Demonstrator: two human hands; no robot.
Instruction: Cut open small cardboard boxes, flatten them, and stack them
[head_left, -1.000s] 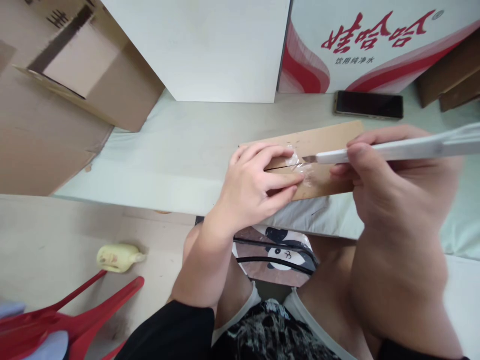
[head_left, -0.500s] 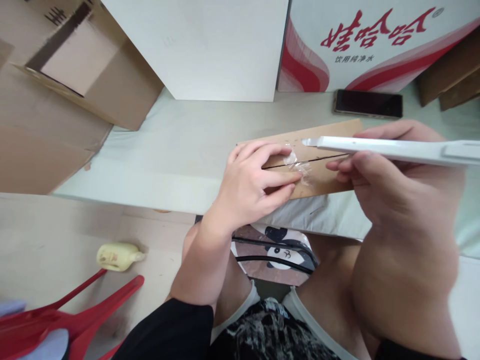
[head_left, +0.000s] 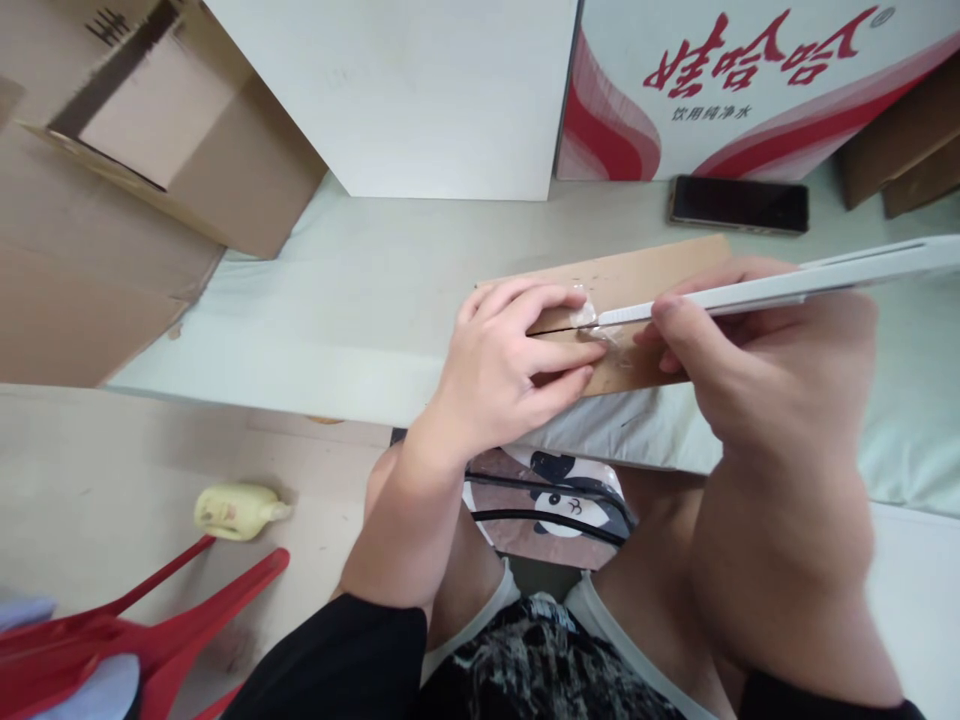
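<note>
A small brown cardboard box (head_left: 652, 262) lies on the pale green cloth-covered surface, a dark seam running along its top. Clear, crumpled tape (head_left: 583, 308) crosses that seam. My left hand (head_left: 499, 355) rests over the box's left part, fingers spread either side of the tape and pressed on the cardboard. In my right hand (head_left: 780, 360) is a white utility knife (head_left: 757, 292), pinched between thumb and fingers. Its tip meets the tape at the seam, and the handle rises toward the right. The box's left end is partly hidden beneath my left hand.
Behind the box stand a white panel (head_left: 450, 100) and a red-and-white carton (head_left: 705, 140); a black phone (head_left: 739, 205) lies before the carton. Large cardboard boxes (head_left: 262, 170) are at left. On the floor are a yellow bottle (head_left: 234, 511) and a red plastic chair (head_left: 172, 640).
My right hand has moved left and brought the knife's tip down from above the box onto the taped seam. The knife has tilted, its handle end now higher. My left hand stays in place.
</note>
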